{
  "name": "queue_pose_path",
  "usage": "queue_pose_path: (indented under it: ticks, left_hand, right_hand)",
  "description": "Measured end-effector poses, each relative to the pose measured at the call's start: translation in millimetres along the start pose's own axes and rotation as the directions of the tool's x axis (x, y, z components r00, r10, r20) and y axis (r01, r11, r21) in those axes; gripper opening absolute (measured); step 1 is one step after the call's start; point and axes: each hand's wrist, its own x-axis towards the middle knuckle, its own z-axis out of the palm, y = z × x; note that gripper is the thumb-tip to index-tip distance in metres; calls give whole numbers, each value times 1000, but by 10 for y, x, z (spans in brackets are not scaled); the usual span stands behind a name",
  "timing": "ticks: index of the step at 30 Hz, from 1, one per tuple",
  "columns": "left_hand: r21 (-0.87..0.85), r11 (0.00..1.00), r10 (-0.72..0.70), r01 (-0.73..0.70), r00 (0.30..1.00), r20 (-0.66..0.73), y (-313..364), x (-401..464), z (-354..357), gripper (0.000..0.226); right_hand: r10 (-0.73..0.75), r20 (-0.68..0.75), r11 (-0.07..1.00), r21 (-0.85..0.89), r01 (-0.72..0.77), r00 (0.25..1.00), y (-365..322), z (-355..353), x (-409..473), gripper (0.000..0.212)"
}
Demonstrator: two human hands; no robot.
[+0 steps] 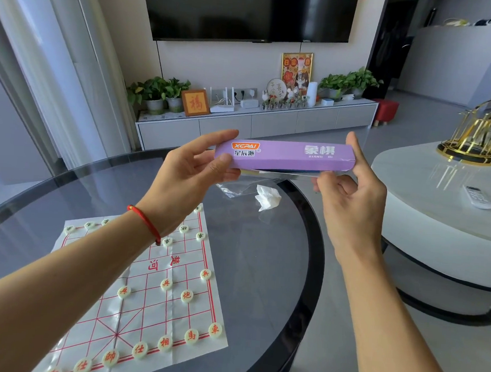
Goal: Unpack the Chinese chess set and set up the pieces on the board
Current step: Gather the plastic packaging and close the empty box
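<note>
Purple chess box held level between my raised left hand and right hand, each gripping one end, contents hidden, board below my left wrist.

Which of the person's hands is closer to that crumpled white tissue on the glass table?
Right, I'd judge. The right hand holds the purple box just up and right of the tissue; the left hand grips the box's other end, farther left.

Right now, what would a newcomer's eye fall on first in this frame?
The purple box, held up mid-frame between the left hand and right hand. Below it, on the glass table, the paper board lies with pieces already set out. A crumpled tissue sits beyond the board.
</note>
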Motion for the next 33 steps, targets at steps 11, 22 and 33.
queue_pose_path:
  ticks: [11,22,33]
  left_hand:
    - [56,997,-54,52,998,35,45,46,-36,40]
    - [201,979,-27,23,1000,15,46,18,-47,41]
    - [37,995,-89,92,993,-76,57,23,-100,36]
  right_hand:
    - [-9,0,999,-51,8,1000,-15,-41,8,65]
    - [-16,21,999,-37,17,1000,-31,-48,-13,68]
    - [-31,99,994,108,20,995,-75,-27,-33,63]
